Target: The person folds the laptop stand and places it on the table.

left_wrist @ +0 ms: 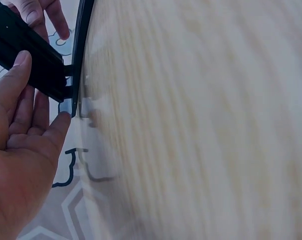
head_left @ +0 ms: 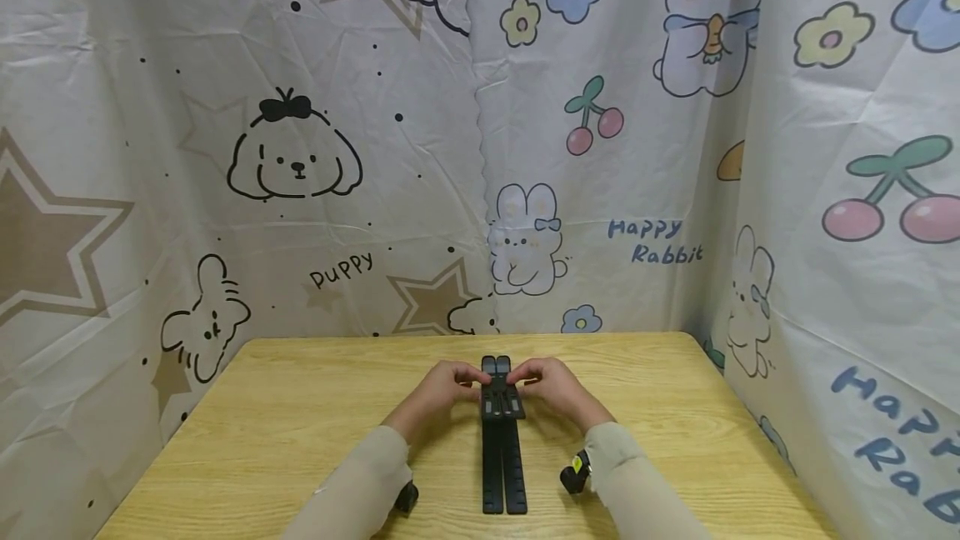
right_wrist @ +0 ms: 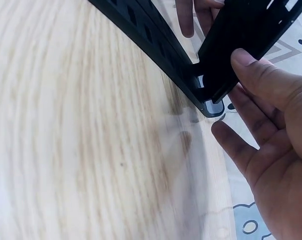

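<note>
A black folding laptop stand (head_left: 493, 465) lies lengthwise on the table, its two long slotted bars side by side and close together. Its upper section (head_left: 501, 397) is raised at an angle from the far end, where hinges join it to the bars. My left hand (head_left: 441, 394) grips that section's left edge between thumb and fingers. On the opposite edge, my right hand (head_left: 557, 390) pinches it the same way. The wrist views show the left thumb (left_wrist: 22, 65) and right thumb (right_wrist: 245, 60) against the raised section (right_wrist: 235, 45). Parts of the fingers behind it are hidden.
A light wood table (head_left: 315, 407) carries the stand. Behind it and along both sides hangs a printed curtain (head_left: 420, 190) close to the table's edges. Small black devices, one a wrist camera (head_left: 576, 473), sit at the cuffs of the pale sleeves (head_left: 360, 482).
</note>
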`<action>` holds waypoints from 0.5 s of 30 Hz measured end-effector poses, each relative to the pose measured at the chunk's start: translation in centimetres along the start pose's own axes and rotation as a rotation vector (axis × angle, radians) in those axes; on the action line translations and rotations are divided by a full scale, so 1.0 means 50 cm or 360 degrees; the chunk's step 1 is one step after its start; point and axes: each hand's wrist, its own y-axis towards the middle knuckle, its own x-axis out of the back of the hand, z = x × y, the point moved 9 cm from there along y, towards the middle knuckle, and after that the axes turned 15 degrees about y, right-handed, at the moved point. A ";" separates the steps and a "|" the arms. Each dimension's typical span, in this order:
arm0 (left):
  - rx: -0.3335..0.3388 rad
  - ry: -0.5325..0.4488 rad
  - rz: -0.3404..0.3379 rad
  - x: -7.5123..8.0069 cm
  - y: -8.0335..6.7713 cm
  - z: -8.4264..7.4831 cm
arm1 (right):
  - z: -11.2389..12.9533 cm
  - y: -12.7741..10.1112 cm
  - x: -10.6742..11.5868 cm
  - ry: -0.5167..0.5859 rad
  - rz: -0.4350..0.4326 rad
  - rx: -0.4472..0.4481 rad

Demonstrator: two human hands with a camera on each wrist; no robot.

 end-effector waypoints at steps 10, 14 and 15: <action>-0.0150 0.0138 0.0069 -0.010 -0.005 -0.014 | -0.001 -0.005 -0.014 0.0022 0.0150 0.0073; -0.0181 0.0176 0.0096 -0.016 -0.003 -0.016 | 0.001 -0.006 -0.020 -0.0010 0.0191 0.0130; -0.0181 0.0173 0.0107 -0.017 -0.003 -0.016 | 0.002 -0.006 -0.021 -0.0020 0.0196 0.0148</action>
